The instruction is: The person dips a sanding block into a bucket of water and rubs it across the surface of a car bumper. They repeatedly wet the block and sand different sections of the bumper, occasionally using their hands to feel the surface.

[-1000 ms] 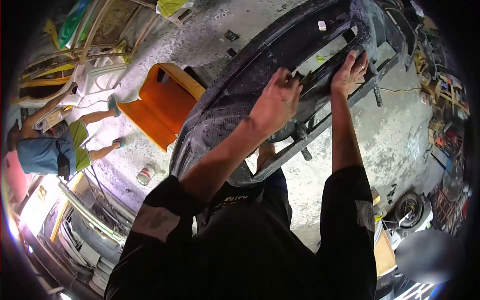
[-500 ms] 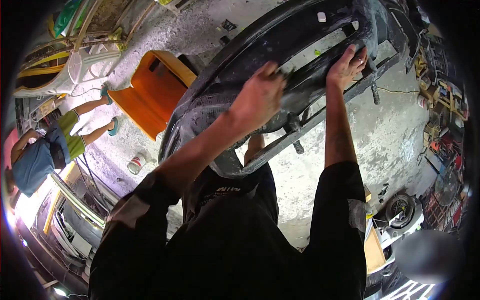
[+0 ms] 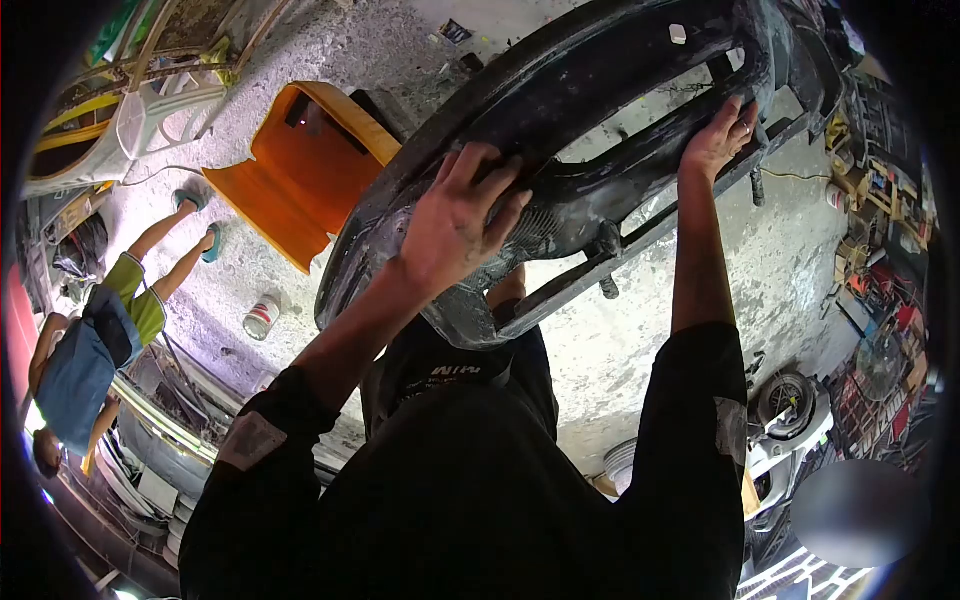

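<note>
A large black car bumper (image 3: 590,85), scuffed and dusty grey, lies tilted across the upper middle of the head view. Over its near left part is my left hand (image 3: 455,225), fingers spread and bent, close to the mesh grille area (image 3: 532,232). Anything beneath that palm is hidden. Farther right, my right hand (image 3: 715,145), with a ring on one finger, grips the bar below the long slot in the bumper. A small white block (image 3: 678,34) rests on the bumper's upper face.
An orange plastic chair (image 3: 290,175) lies left of the bumper, near a can (image 3: 261,317) on the rough floor. Another person (image 3: 90,345) stands at far left. Cluttered shelves (image 3: 880,270) line the right side, with a wheel (image 3: 787,403) below.
My left hand has moved left and slightly toward me along the bumper, its fingers spreading. My right hand keeps its place on the bar. The view has shifted slightly; the person at left has moved.
</note>
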Action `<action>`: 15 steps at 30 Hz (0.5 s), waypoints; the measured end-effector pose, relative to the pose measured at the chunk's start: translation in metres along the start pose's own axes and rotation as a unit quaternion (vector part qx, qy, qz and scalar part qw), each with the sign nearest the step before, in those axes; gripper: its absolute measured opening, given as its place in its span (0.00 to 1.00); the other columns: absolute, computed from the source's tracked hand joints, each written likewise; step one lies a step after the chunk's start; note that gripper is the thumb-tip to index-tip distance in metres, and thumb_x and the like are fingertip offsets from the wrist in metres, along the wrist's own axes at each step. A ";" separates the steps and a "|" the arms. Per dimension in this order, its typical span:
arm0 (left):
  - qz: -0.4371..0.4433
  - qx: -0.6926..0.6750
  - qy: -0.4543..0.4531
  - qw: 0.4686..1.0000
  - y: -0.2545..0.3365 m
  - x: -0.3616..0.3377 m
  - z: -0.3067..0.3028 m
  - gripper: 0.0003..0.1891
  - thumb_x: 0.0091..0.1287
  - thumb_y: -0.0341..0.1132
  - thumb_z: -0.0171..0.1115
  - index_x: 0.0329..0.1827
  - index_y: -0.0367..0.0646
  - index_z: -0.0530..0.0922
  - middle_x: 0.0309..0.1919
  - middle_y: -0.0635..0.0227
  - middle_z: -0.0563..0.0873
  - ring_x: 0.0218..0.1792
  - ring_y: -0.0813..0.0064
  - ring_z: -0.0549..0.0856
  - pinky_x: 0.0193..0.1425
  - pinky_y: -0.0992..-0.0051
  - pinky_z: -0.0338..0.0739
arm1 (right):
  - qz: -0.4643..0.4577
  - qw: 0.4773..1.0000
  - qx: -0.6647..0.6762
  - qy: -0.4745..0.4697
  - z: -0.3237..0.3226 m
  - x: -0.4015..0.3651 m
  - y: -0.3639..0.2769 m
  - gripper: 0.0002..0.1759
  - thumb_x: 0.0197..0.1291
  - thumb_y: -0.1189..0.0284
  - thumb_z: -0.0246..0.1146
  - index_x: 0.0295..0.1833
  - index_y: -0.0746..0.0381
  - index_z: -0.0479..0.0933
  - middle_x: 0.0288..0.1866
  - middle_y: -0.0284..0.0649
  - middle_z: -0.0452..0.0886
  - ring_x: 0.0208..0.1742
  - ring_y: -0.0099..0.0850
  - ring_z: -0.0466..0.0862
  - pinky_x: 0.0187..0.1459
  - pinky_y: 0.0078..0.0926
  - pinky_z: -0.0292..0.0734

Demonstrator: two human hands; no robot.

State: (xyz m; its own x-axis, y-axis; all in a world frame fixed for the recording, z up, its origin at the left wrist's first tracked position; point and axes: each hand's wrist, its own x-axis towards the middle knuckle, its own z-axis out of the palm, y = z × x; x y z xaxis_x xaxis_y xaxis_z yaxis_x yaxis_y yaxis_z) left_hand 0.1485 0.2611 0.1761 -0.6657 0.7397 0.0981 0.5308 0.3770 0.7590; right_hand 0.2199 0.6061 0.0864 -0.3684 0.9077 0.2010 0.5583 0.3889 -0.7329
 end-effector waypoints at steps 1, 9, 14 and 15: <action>-0.002 -0.002 -0.002 1.000 -0.003 0.000 0.000 0.11 0.69 0.29 0.69 0.53 0.39 0.86 0.50 0.57 0.80 0.39 0.56 0.85 0.47 0.63 0.85 | 0.011 1.000 0.008 0.003 0.000 -0.001 0.002 0.46 0.78 0.41 0.47 0.83 0.67 0.56 0.85 0.53 0.56 0.85 0.48 0.54 0.81 0.43 0.53; -0.036 0.006 -0.059 0.998 0.037 0.033 0.042 0.03 0.70 0.24 0.65 0.43 0.32 0.82 0.45 0.54 0.82 0.39 0.55 0.87 0.41 0.64 0.83 | -0.063 0.998 -0.025 0.004 0.003 0.000 0.018 0.45 0.77 0.41 0.47 0.83 0.65 0.57 0.84 0.58 0.58 0.81 0.53 0.60 0.79 0.45 0.57; -0.022 -0.034 -0.008 0.999 0.045 0.029 0.039 0.03 0.71 0.25 0.63 0.39 0.33 0.80 0.39 0.53 0.79 0.32 0.54 0.85 0.37 0.60 0.82 | -0.104 0.991 -0.086 0.026 0.005 0.010 0.046 0.35 0.81 0.47 0.45 0.81 0.58 0.61 0.84 0.57 0.57 0.81 0.55 0.60 0.78 0.47 0.59; -0.061 -0.062 -0.044 0.995 0.048 0.026 0.033 0.04 0.72 0.27 0.63 0.39 0.34 0.80 0.38 0.52 0.78 0.30 0.53 0.84 0.36 0.57 0.82 | -0.057 0.998 -0.035 0.007 0.004 0.006 0.036 0.44 0.78 0.41 0.48 0.84 0.63 0.56 0.84 0.59 0.55 0.82 0.55 0.57 0.79 0.49 0.56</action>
State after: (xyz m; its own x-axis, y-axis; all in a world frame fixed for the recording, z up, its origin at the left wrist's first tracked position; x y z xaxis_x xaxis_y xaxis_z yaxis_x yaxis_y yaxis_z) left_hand 0.1735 0.3169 0.1942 -0.6704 0.7401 -0.0527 0.3753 0.3995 0.8364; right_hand 0.2350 0.6244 0.0591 -0.4231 0.8585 0.2898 0.5638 0.4998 -0.6575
